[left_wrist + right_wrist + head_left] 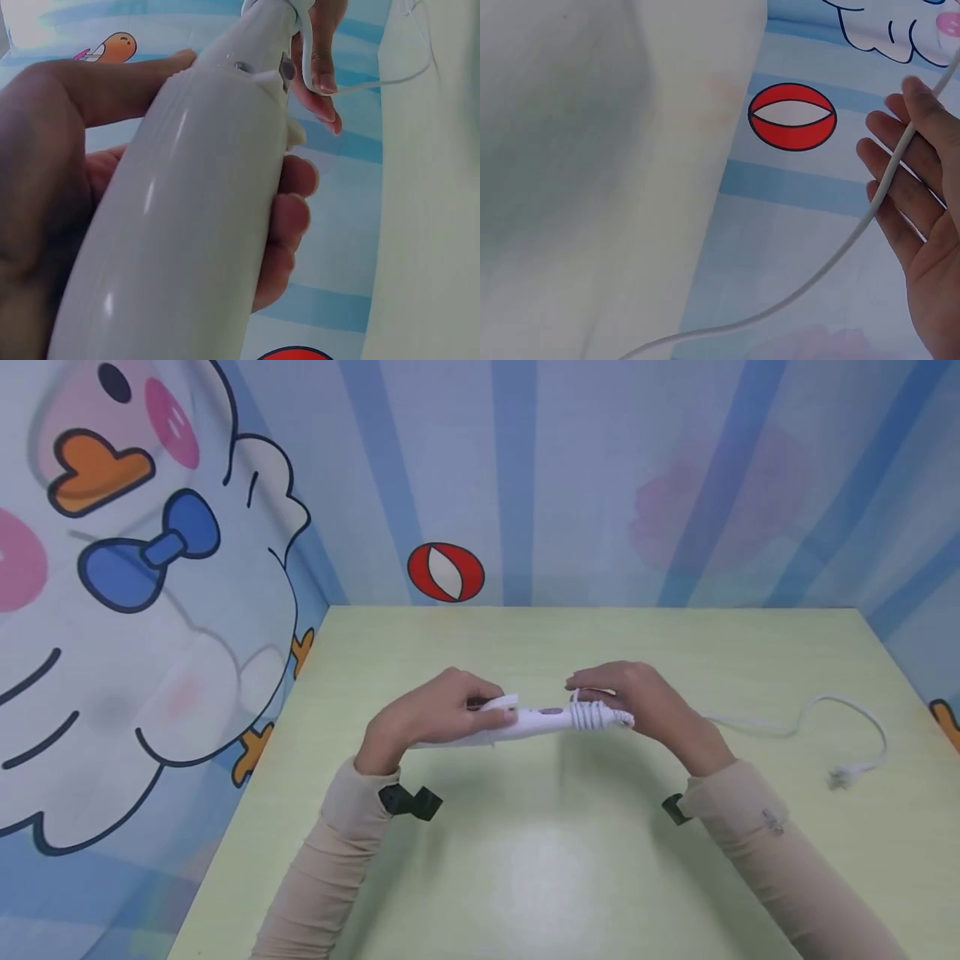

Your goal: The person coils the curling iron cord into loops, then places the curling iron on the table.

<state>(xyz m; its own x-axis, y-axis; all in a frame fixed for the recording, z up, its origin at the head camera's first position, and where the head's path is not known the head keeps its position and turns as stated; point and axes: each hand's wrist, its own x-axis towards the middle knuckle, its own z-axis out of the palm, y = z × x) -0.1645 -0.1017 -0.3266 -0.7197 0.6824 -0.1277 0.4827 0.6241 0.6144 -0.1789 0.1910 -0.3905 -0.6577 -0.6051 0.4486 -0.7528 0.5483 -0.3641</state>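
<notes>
In the head view, the left hand (442,710) grips a white corded handheld appliance (540,722) above the pale table (525,868), and only that view shows the two-pronged plug (843,775) lying at right. The left wrist view adds the fingers curled under the smooth casing, hidden from above. The right wrist view alone reveals the right hand's (922,195) palm, the white cord (802,289) held between thumb and fingers, the other fingers loosely extended.

Appliance (534,725) above table (525,868); cord (588,716) around its right end; plug (847,774) farther right on table; wall (577,485) behind.
</notes>
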